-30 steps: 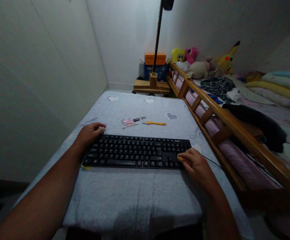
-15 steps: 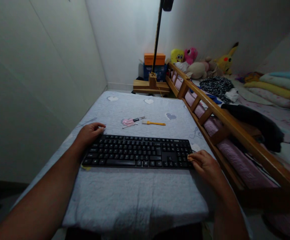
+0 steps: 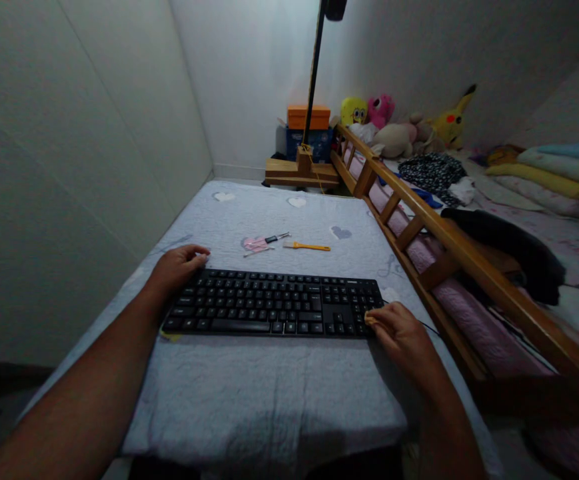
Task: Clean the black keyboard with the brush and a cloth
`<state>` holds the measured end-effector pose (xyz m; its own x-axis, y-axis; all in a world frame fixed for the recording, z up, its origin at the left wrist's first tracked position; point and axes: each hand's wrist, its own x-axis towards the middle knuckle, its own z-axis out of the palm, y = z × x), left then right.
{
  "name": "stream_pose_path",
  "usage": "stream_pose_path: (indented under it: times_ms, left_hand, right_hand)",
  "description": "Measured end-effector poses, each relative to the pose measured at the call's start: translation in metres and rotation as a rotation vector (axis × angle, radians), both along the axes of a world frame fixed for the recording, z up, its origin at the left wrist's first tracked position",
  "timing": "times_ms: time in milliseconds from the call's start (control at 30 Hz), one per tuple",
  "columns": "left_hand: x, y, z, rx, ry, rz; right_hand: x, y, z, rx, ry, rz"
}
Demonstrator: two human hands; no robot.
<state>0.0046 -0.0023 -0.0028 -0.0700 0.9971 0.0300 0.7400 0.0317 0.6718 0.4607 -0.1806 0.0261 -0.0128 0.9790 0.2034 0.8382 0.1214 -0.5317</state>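
Observation:
A black keyboard lies across the table's light quilted cover. At its upper left corner rests my left hand, fingers loosely apart and holding nothing. My right hand pinches a small tan cloth-like piece over the number keys at the right end. Beyond the keyboard lie a yellow-handled brush, a dark-handled metal tool and a thin white stick. A bit of yellow shows under the keyboard's lower left corner.
On the right, a wooden bed rail runs along the table. Behind the rail are plush toys, clothes and folded bedding. A wooden stand with a black pole and an orange box are at the far end.
My right hand has moved slightly left over the number keys with the tan piece. More cable shows to its right. My left hand stays at the keyboard's corner.

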Motion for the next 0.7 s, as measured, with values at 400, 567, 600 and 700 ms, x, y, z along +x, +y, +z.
stream_pose_path:
  times_ms: [400,567,600,700]
  left_hand:
    - [0.000,0.000,0.002,-0.005,-0.004,-0.001]
    - [0.000,0.000,0.002,-0.003,-0.001,-0.006]
    - [0.001,0.000,0.002,0.000,0.003,-0.007]
    - [0.001,-0.001,0.002,-0.002,0.017,0.001]
  right_hand:
    - [-0.012,0.006,-0.005,0.029,-0.037,-0.001]
    - [0.011,0.002,-0.007,0.029,-0.052,-0.066]
    - [0.015,0.002,-0.008,0.030,-0.053,-0.077]
    - [0.028,0.000,-0.010,0.028,-0.050,-0.104]
